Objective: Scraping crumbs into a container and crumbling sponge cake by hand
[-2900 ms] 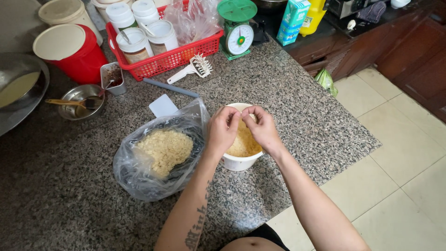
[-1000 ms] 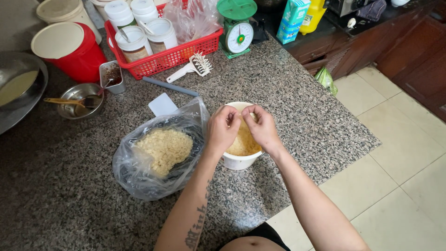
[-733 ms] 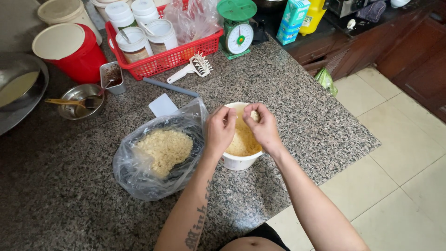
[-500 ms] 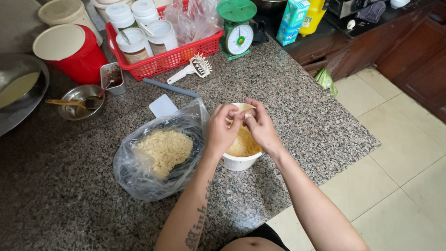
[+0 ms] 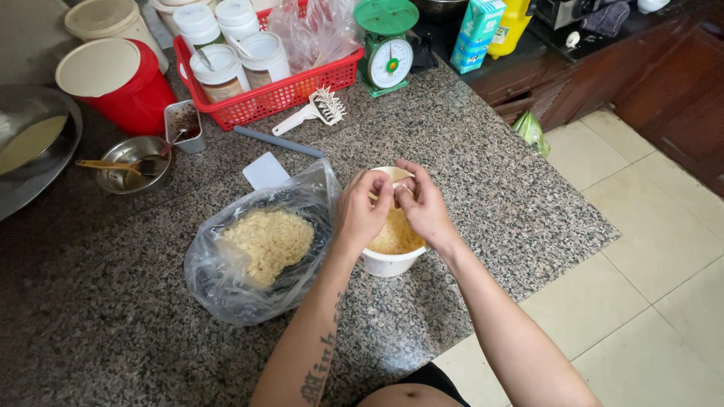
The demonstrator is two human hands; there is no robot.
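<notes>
White bowl (image 5: 388, 260) of pale yellow crumbly stuff (image 5: 394, 232) sits on the granite tabletop (image 5: 467, 188), near its front right part. Both hands meet right above the bowl. Left hand (image 5: 363, 212) and right hand (image 5: 424, 207) fingertips pinched together, almost touching each other; each grip closed on something small over the bowl, too small to tell what. Left forearm has a tattoo.

Just left of the bowl, touching or nearly so: open clear plastic bag (image 5: 249, 264) with more of the same pale crumbly stuff (image 5: 268, 240) inside. Behind the bag a white flat scraper card (image 5: 265, 171), then a grey-blue stick-like tool (image 5: 277, 141) lying flat. White spiked roller tool (image 5: 315, 111) beside the red basket (image 5: 302, 89), which holds white-lidded jars (image 5: 219, 71) and plastic bags. Green kitchen scale (image 5: 387, 45) to the right of the basket. Red bucket with cream lid (image 5: 117, 79) at left, small metal bowl with spoon (image 5: 136, 162) in front of it, small metal tin (image 5: 183, 124) between. Large metal pan (image 5: 30, 147) at far left edge. Tiled floor (image 5: 648, 264) at right.
</notes>
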